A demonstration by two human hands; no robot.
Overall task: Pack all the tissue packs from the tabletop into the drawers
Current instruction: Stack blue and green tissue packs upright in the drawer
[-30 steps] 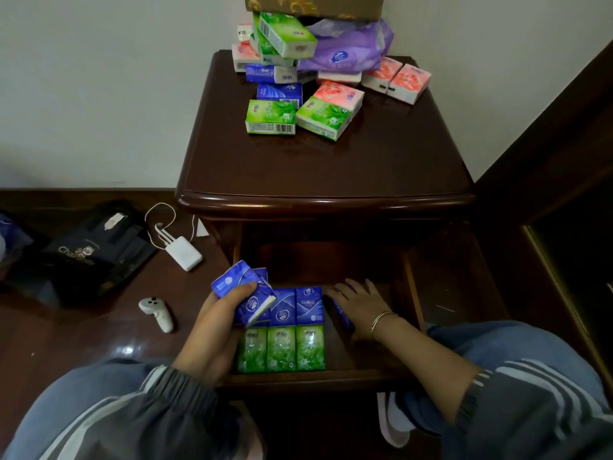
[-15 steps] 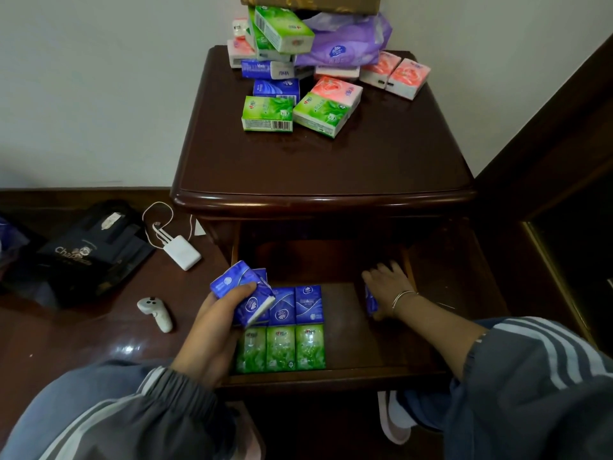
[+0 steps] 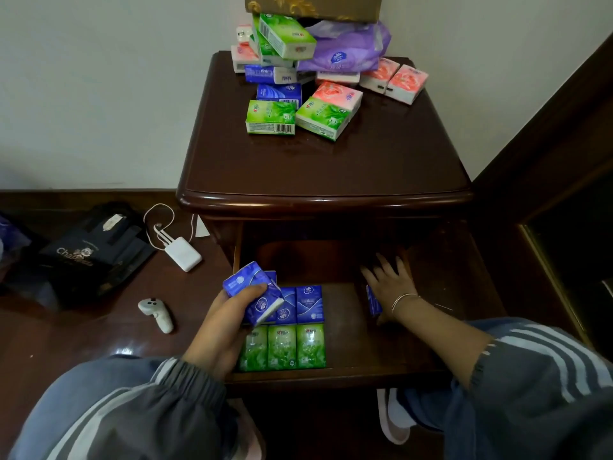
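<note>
An open drawer (image 3: 331, 376) of the dark nightstand (image 3: 325, 167) holds a row of three green tissue packs (image 3: 282, 347) with blue packs (image 3: 309, 303) behind them. My left hand (image 3: 229, 322) grips a small bundle of blue packs (image 3: 250, 287) over the drawer's left side. Deep on the drawer's right side, my right hand (image 3: 389, 287) lies with fingers straight and spread, pressing on one blue pack (image 3: 373, 302) that stands on edge under the palm. Several green, blue and pink packs (image 3: 298, 111) are piled at the back of the tabletop.
A purple plastic wrapper (image 3: 348, 53) and a gold-patterned box (image 3: 311, 6) sit behind the pile. On the floor to the left lie a white charger with cable (image 3: 183, 257), a white controller (image 3: 156, 310) and a black bag (image 3: 89, 257). Dark wooden furniture (image 3: 547, 167) stands close on the right.
My right hand has slid the single blue pack from the drawer's middle to its right side and reached deeper in. My left hand has kept still with its bundle.
</note>
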